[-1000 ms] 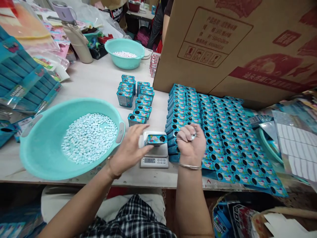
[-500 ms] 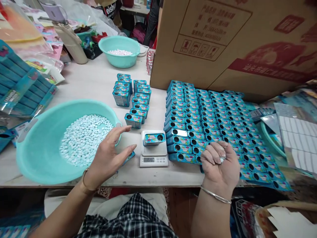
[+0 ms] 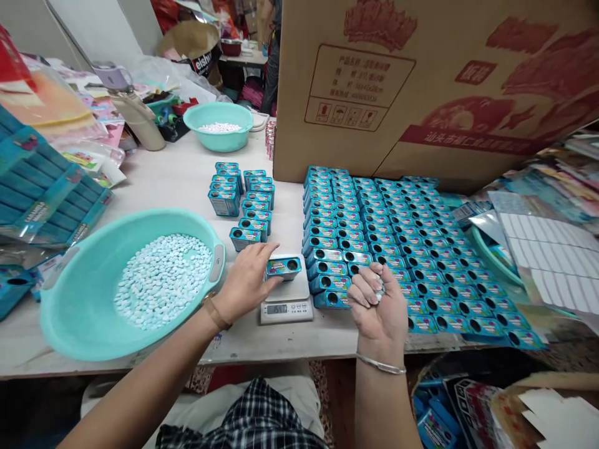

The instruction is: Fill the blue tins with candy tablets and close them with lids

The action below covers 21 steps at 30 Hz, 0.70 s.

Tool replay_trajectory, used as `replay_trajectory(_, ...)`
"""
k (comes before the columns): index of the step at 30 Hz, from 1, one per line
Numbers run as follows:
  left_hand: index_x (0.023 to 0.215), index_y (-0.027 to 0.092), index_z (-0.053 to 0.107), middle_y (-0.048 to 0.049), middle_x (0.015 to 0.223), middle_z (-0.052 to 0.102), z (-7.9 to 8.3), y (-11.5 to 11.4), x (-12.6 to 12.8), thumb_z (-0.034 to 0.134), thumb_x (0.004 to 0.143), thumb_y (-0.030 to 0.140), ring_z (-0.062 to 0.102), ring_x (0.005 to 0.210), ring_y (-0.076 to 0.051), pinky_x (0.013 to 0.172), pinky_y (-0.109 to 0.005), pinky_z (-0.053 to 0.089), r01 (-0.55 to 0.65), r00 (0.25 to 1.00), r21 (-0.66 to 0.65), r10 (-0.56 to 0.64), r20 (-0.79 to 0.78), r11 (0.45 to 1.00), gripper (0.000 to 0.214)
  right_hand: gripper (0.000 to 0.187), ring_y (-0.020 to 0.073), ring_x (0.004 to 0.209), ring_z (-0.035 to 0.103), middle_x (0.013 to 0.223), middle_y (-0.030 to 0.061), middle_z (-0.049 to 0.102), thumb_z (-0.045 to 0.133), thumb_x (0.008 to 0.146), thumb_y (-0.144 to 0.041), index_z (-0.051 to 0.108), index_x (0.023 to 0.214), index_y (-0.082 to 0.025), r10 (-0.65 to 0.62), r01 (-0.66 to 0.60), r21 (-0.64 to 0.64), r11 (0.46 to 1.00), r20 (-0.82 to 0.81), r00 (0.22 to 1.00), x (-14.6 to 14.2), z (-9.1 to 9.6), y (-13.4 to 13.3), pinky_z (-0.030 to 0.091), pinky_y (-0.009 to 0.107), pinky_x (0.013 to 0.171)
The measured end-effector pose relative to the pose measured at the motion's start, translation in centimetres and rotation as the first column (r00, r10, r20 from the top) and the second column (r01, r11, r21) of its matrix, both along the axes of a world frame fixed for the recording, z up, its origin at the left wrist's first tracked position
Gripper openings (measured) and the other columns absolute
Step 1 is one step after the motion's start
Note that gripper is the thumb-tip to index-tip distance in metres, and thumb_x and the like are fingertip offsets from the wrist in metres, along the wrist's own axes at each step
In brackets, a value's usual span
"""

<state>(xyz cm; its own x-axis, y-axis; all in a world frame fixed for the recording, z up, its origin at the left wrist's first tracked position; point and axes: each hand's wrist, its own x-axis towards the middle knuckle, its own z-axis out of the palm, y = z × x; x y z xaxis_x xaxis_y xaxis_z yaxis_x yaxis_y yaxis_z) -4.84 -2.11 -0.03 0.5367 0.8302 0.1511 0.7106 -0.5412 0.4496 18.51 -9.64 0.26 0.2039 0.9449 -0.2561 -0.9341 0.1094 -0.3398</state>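
Observation:
A small blue candy box [image 3: 283, 267] with a dark round hole on top stands on the white digital scale [image 3: 286, 311]. My left hand [image 3: 250, 277] is at its left end, thumb and forefinger spread apart on either side; whether they touch the box I cannot tell. My right hand [image 3: 378, 299] is closed palm up, with pale blue candies [image 3: 380, 290] showing between the fingers. It is over the near edge of the packed rows of blue boxes [image 3: 369, 231]. Left of the scale, a turquoise basin [image 3: 60, 312] holds a spread of pale blue candies [image 3: 161, 280].
Two short rows of blue boxes [image 3: 246, 237] stand behind the scale. A large cardboard carton [image 3: 346, 149] rises behind the packed rows. Farther back is a second turquoise basin [image 3: 224, 142] with pale candies. Stacked blue packs [image 3: 42, 181] lean at the left, near a beige bottle [image 3: 143, 121].
My left hand has moved right, from the basin's edge to the box on the scale. The closed right hand has come left toward the scale. The view has shifted slightly.

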Motion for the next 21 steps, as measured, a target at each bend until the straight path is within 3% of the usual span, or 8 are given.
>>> replay_trajectory(3,0.134,0.019,0.043,-0.0114,0.123,0.056,-0.7,0.5,1.2,0.066,0.081,0.033,0.049,0.115,-0.03,0.102,-0.049,0.037,0.043,0.987,0.015,-0.041,-0.152,0.999,0.059,0.011,0.004,0.038,0.03,0.054,-0.0099,0.035,0.049,0.091,-0.02,0.049,0.08,-0.018,-0.026,0.026,-0.008,1.0,-0.013,1.0,0.6,0.0,-0.7,0.024,0.018,0.035)
replay_trajectory(5,0.126,0.021,0.05,-0.0083,0.113,0.061,-1.1,1.0,1.8,0.064,0.081,0.029,0.052,0.109,-0.028,0.104,-0.051,0.032,0.071,0.973,0.032,-0.062,-0.224,0.997,0.048,0.012,0.0042,0.038,0.03,0.054,-0.0097,0.036,0.048,0.091,-0.019,0.048,0.08,-0.018,-0.042,0.042,-0.008,0.999,-0.014,0.999,1.1,0.0,-1.4,0.024,0.018,0.035)
replay_trajectory(9,0.112,0.022,0.058,-0.0056,0.104,0.063,-0.9,2.8,2.5,0.062,0.081,0.025,0.054,0.103,-0.027,0.106,-0.054,0.027,0.054,0.969,0.099,-0.028,-0.247,0.994,0.031,0.011,0.0042,0.038,0.032,0.053,-0.0097,0.036,0.049,0.09,-0.016,0.048,0.079,-0.018,-0.095,0.095,0.002,0.995,-0.006,0.995,2.4,0.2,-2.9,0.025,0.018,0.035)
replay_trajectory(15,0.109,0.021,0.06,-0.0085,0.107,0.066,-0.1,9.3,5.2,0.061,0.08,0.025,0.053,0.107,-0.029,0.108,-0.058,0.021,0.013,0.963,0.178,0.035,-0.268,0.984,0.03,0.012,0.0034,0.037,0.033,0.053,-0.0104,0.038,0.056,0.086,-0.014,0.047,0.079,-0.018,-0.122,0.122,-0.004,0.992,-0.008,0.992,3.2,0.0,-4.0,0.025,0.017,0.034)
replay_trajectory(21,0.107,0.015,0.062,-0.014,0.108,0.066,-1.5,14.5,8.4,0.06,0.076,0.015,0.054,0.109,-0.032,0.109,-0.062,0.016,0.029,0.937,0.171,0.033,-0.347,0.985,0.032,0.018,0.0032,0.037,0.036,0.054,-0.0107,0.04,0.062,0.081,-0.014,0.045,0.078,-0.02,-0.151,0.151,-0.01,0.988,-0.005,0.988,4.3,-0.3,-4.6,0.028,0.016,0.034)
